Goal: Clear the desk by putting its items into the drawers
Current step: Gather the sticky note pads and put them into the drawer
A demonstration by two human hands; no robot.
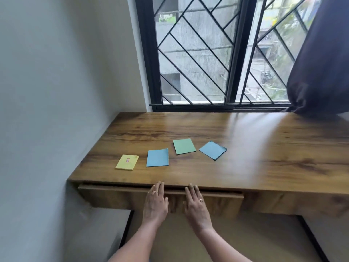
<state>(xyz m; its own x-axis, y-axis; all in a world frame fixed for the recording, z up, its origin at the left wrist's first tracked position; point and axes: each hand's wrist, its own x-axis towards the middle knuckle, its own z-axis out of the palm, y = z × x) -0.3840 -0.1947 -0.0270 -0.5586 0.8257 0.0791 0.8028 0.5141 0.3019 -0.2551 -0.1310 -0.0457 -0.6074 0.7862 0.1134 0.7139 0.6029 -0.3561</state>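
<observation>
Both hands lay flat against the front of the wide wooden drawer (117,195) that hung just under the brown wood-grain worktop (245,148). The left hand (155,202) had its fingers straight and close together, pointing up the drawer front, with the tips reaching the dark gap between the drawer's top edge and the underside of the worktop. The right hand (196,204) lay just beside it in the same manner, fingers extended and slightly spread, the tips at that same gap. Whether any fingertip hooked over the drawer's top edge could not be told. Neither hand held anything; each wore a ring on one finger. The two hands were near one another but apart, with a strip of drawer front showing between them.

On the worktop above, four paper items lay in a loose row, none touching another. Furthest left was a pale yellow rectangular note pad (127,162) with a small pink mark on it. Next came a square blue paper sheet (157,157) with one far corner curled up, then a square green paper sheet (184,146) set a little further back, then a second blue paper square (212,150) turned cornerwise.

Behind the worktop stood a black-framed window (232,53) with a diagonal grille, and a dark curtain (321,72) hung at the right.
</observation>
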